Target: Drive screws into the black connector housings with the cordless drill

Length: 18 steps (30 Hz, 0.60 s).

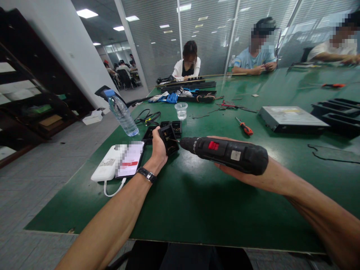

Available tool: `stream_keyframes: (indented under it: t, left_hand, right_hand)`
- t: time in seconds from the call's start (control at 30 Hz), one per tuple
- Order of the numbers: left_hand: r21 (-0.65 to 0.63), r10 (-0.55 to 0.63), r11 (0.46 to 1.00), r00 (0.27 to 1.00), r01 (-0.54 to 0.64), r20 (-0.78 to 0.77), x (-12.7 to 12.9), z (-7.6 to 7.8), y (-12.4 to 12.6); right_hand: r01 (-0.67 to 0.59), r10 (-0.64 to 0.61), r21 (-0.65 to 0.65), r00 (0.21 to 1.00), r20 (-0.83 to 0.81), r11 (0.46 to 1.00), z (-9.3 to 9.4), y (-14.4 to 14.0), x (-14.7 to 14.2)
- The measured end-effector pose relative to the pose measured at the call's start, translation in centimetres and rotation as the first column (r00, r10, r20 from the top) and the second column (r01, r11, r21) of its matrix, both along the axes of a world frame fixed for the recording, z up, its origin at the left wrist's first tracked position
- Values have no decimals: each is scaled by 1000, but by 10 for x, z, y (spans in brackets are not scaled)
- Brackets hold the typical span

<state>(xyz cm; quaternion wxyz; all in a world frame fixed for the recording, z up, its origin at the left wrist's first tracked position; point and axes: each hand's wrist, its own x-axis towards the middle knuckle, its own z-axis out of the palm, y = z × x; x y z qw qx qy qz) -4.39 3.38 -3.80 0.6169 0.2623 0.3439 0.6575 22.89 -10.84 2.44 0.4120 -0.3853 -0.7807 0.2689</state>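
My right hand [233, 173] is wrapped round a black cordless drill [230, 152] with a red switch on top. The drill points left, its bit reaching a small black tray [172, 147] of small brassy parts that look like screws; whether the bit touches one I cannot tell. With my left hand [159, 147] I grip that tray by its left side, tilted toward the drill. Behind it, more black compartments [177, 127] with similar small pieces lie on the green table [180, 213]. The fingers of my right hand are mostly hidden under the drill.
Left of my hands are a phone [131, 161], a white power bank [105, 165] with a cable, and a water bottle [120, 112]. Beyond stand a plastic cup [181, 111] and blue-white gloves [168, 97]. A screwdriver [244, 127] and metal box [292, 119] lie right. Several people sit beyond.
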Motion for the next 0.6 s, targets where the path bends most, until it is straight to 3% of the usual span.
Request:
stream_keyframes:
  t: [0.3, 0.6]
  left_hand:
    - [-23, 9, 1000, 999, -10, -38, 0, 7, -6]
    - [1, 14, 1000, 1000, -14, 14, 1, 2, -1]
  right_hand:
    - [14, -14, -13, 1000, 7, 1000, 0, -1, 0]
    - [-6, 6, -41, 1000, -15, 999, 1, 0, 1]
